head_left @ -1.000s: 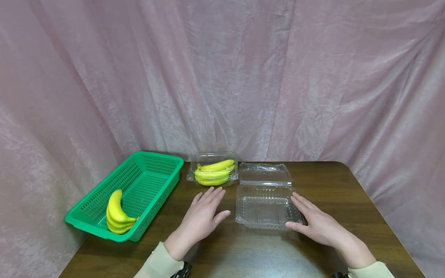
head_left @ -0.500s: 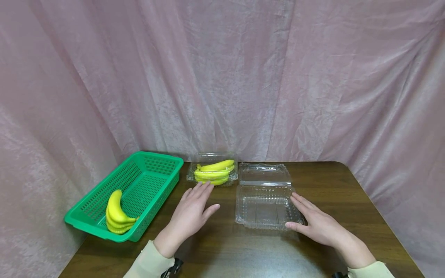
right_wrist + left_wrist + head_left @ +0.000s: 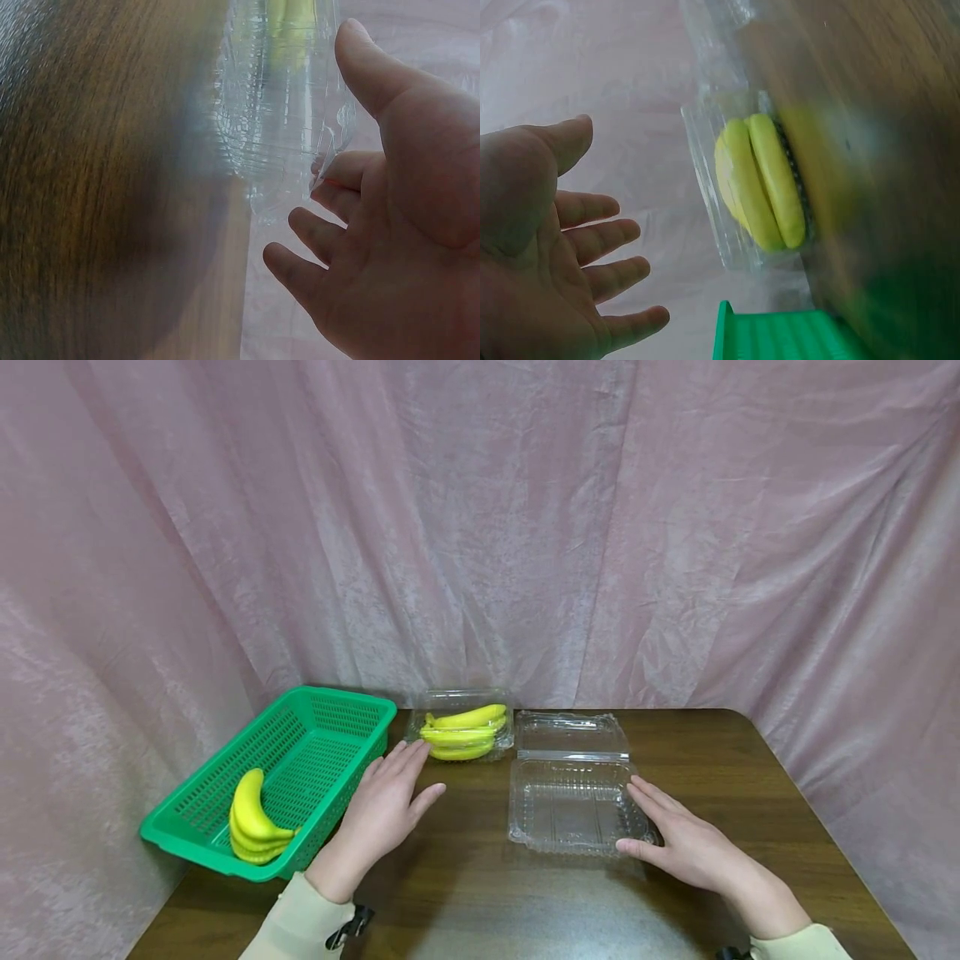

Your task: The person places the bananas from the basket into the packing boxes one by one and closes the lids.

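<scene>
From my head camera, the green basket (image 3: 322, 760) on my left holds a bunch of bananas (image 3: 255, 818) at its near end. Their stems point right, toward the basket wall, their tips curve up and away from me, and the bowed side faces left. At the back of the wooden table (image 3: 480, 902), a closed clear box (image 3: 459, 697) holds more bananas (image 3: 465, 735), lying lengthwise left to right. Just beside it is an open clear box (image 3: 570, 827), its lid (image 3: 573, 735) laid back on the far side and its ribbed floor showing. My left hand (image 3: 382, 802), fingers extended and free of any hold, covers part of the basket's right side. My right hand (image 3: 682, 843) rests at the open box's right edge, fingers outstretched. Behind everything hangs a pink curtain (image 3: 480, 527).

From my left wrist, my fingers are spread, apart from the closed box; its bananas lie side by side, slanting.

From my right wrist, my index finger meets the clear rim without clenching; yellow shows blurred through the plastic.
</scene>
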`<state>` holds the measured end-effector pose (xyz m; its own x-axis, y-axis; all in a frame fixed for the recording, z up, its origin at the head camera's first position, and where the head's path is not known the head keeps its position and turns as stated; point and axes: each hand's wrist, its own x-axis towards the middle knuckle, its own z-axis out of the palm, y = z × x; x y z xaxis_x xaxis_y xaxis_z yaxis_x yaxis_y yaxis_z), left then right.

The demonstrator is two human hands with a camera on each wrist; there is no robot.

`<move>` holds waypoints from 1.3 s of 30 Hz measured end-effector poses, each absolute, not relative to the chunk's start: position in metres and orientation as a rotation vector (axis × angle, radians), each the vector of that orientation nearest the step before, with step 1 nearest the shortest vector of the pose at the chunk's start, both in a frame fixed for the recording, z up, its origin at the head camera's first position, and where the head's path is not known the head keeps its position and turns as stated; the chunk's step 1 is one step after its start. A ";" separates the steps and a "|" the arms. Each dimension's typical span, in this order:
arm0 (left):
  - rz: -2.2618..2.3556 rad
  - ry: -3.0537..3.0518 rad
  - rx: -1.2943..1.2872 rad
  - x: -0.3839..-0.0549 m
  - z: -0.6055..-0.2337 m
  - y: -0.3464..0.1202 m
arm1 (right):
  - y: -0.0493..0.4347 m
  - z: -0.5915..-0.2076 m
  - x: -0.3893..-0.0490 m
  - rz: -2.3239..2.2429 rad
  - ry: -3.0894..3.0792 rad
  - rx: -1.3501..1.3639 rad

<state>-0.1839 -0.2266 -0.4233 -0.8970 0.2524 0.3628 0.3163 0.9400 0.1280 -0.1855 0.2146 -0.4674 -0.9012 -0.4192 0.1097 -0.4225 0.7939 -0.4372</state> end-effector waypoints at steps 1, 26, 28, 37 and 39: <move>-0.265 -2.749 -0.412 -0.185 -0.423 -0.229 | 0.215 -0.467 -0.185 0.726 -2.968 0.698; -0.300 -2.799 -0.228 -0.193 -0.414 -0.285 | 0.214 -0.469 -0.187 0.719 -2.948 0.713; -0.297 -2.798 -0.217 -0.193 -0.415 -0.289 | 0.214 -0.469 -0.186 0.720 -2.950 0.711; -0.296 -2.788 -0.174 -0.193 -0.417 -0.311 | 0.215 -0.468 -0.185 0.718 -2.977 0.692; -0.304 -2.789 -0.161 -0.193 -0.418 -0.315 | 0.215 -0.467 -0.185 0.724 -2.977 0.688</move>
